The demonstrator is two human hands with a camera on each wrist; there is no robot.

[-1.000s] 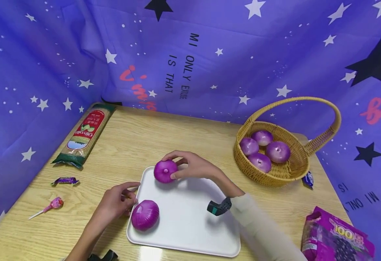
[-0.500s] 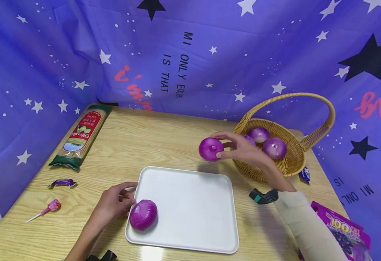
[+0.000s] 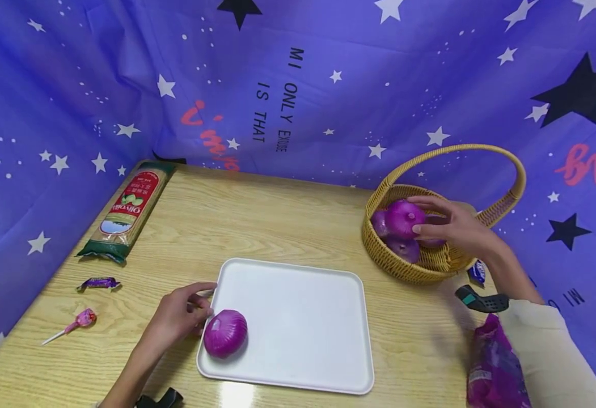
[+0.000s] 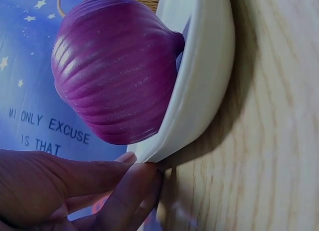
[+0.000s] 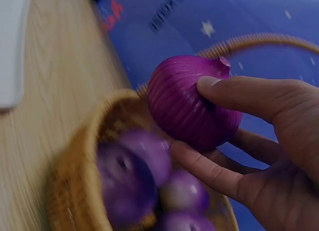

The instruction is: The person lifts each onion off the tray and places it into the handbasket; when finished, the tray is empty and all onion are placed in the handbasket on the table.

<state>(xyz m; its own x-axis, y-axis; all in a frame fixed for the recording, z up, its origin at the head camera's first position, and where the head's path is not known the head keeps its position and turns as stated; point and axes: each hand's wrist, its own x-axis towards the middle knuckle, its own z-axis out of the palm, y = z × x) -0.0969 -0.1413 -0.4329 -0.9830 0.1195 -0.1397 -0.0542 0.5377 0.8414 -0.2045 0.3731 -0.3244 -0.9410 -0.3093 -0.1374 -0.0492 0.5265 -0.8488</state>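
My right hand (image 3: 458,228) holds a purple onion (image 3: 405,219) between thumb and fingers, over the wicker basket (image 3: 405,274). In the right wrist view the held onion (image 5: 187,101) is above several paler purple onions (image 5: 124,186) lying in the basket. On the left, my left hand (image 3: 181,315) pinches the rim of the white tray (image 3: 298,323); the left wrist view has thumb and fingertips meeting on the tray edge (image 4: 172,134). Another purple onion (image 3: 225,334) sits in the tray's near left corner, close to those fingers.
A noodle packet (image 3: 128,209) lies at the back left, with a purple-wrapped candy (image 3: 98,284) and a lollipop (image 3: 80,320) nearer. A purple bag (image 3: 494,368) is partly behind the right sleeve. A blue wrapper (image 3: 477,273) lies beside the basket, whose tall handle (image 3: 519,175) arches up.
My right hand has lifted the onion off the tray's far left corner and carried it right, over the basket. The left hand has stayed at the tray's rim.
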